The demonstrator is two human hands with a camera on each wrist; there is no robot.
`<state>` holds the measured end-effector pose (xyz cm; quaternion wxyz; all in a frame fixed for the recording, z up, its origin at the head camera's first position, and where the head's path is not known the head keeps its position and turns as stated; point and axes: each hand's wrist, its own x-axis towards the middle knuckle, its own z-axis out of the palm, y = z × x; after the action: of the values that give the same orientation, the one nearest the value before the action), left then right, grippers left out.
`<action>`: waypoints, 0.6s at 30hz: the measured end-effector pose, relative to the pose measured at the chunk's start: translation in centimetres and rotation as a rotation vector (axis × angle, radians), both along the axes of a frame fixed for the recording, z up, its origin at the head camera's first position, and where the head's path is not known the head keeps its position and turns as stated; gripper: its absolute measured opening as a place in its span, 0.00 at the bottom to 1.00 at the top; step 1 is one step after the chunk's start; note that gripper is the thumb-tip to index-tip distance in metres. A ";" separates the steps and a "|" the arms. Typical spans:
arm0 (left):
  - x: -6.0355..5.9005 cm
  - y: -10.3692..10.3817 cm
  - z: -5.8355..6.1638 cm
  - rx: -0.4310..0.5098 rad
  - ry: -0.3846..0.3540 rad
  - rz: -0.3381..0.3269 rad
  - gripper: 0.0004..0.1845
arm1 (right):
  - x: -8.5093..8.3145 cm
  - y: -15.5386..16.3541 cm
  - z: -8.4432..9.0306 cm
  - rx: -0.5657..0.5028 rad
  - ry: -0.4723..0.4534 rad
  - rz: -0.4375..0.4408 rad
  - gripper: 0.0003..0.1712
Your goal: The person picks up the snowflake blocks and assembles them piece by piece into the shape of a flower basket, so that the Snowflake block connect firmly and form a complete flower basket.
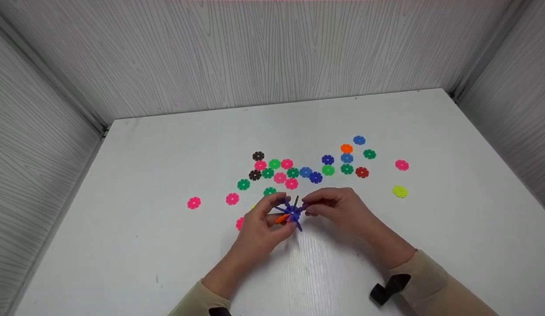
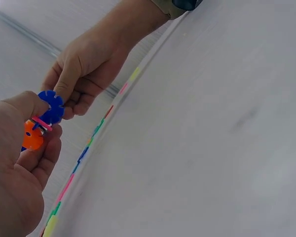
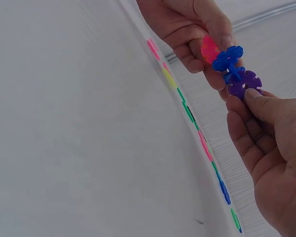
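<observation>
Purple disc [image 3: 250, 79] is pinched in the right hand [image 1: 342, 208], seemingly against the blue cluster [image 1: 293, 213] clamped in the left hand [image 1: 261, 228] just opposite; I'd keep the left grip firm, square disc to cluster, press straight, since twisting risks a crooked fit.

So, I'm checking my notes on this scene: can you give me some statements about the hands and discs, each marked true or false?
1. The left hand grips a cluster of joined discs. True.
2. The right hand is empty. False: the right hand pinches a purple disc.
3. The cluster includes an orange disc. True.
4. The rightmost yellow disc lies farther from the person than the rightmost pink disc. False: it lies nearer.
</observation>
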<state>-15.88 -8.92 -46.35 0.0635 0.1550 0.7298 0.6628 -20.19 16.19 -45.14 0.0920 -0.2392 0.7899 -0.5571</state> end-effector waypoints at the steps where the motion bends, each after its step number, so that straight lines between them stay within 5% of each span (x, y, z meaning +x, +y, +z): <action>1: 0.0 0.0 0.0 -0.001 0.003 0.009 0.36 | -0.1 0.1 0.1 0.013 0.001 -0.013 0.17; 11: -0.4 0.0 -0.2 -0.009 0.041 0.087 0.36 | -4.4 1.9 0.2 0.216 -0.035 -0.285 0.18; 18: -0.2 0.1 -0.1 -0.018 0.037 0.094 0.37 | -6.4 1.0 -0.4 0.384 -0.108 -0.278 0.26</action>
<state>-16.09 -8.77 -46.49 0.0202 0.1322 0.7433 0.6554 -26.54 17.22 -45.55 0.1002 -0.0761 0.9007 -0.4158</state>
